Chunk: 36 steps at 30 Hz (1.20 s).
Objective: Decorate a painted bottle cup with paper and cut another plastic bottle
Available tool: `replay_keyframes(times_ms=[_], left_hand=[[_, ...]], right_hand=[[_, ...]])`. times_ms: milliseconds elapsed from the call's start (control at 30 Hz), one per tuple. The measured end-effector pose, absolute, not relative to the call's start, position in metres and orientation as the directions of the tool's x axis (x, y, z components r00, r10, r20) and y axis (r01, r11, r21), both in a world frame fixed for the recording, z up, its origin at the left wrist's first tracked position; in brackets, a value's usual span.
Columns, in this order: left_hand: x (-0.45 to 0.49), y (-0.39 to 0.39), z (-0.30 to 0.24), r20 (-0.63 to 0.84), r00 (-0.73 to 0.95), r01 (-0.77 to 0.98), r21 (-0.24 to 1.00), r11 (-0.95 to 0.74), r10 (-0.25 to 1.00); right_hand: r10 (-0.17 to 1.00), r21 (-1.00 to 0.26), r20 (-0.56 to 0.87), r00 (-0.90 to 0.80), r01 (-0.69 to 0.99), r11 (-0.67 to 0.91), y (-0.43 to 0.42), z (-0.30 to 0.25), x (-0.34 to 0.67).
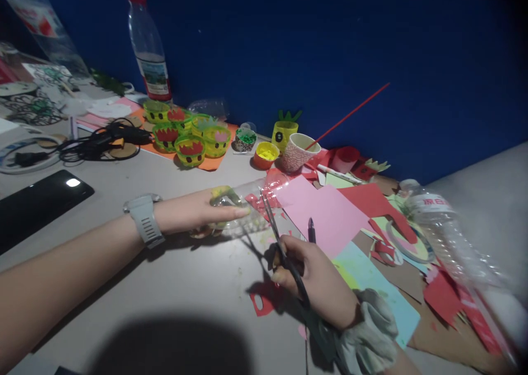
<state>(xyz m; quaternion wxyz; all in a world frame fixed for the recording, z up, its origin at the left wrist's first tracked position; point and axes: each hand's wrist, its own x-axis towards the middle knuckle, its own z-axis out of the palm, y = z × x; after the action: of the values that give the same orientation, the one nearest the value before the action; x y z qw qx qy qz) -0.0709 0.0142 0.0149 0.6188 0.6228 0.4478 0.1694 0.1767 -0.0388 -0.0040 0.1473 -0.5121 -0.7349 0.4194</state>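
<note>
My left hand (193, 210), with a grey watch on its wrist, is closed around one end of a clear plastic bottle piece (258, 199) lying sideways just over the table. Yellow-green colour shows at the held end. In my right hand (313, 276) is a pair of black-handled scissors (274, 221), thumb and fingers around the handles. Their blades point up and away, at the near side of the clear plastic; I cannot tell whether they touch it. Below them lies a red paper scrap (262, 302) with an oval hole.
Several yellow-green decorated cups (190, 150) stand on orange paper. Behind are a red-capped bottle (150, 61) and a patterned cup (300, 154) holding a red stick. Pink paper (325, 210), a pen (311, 231) and a clear bottle (445, 226) lie right; a phone (37, 204) lies left.
</note>
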Motion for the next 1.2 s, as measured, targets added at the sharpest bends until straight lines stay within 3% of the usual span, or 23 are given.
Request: replay_keyframes(times_ms=[233,1200], left_hand=[[-0.065,0.009,0.017,-0.336,0.580,0.367,0.921,0.130,0.742],[-0.062,0.007,0.017,-0.318,0.514,0.370,0.920,0.128,0.797]], right_hand=[[0.816,-0.832,-0.248,-0.522,0.546,0.096,-0.035,0.007,0.178],[0.876,-0.815,-0.291,-0.386,0.579,-0.015,-0.038,0.003,0.173]])
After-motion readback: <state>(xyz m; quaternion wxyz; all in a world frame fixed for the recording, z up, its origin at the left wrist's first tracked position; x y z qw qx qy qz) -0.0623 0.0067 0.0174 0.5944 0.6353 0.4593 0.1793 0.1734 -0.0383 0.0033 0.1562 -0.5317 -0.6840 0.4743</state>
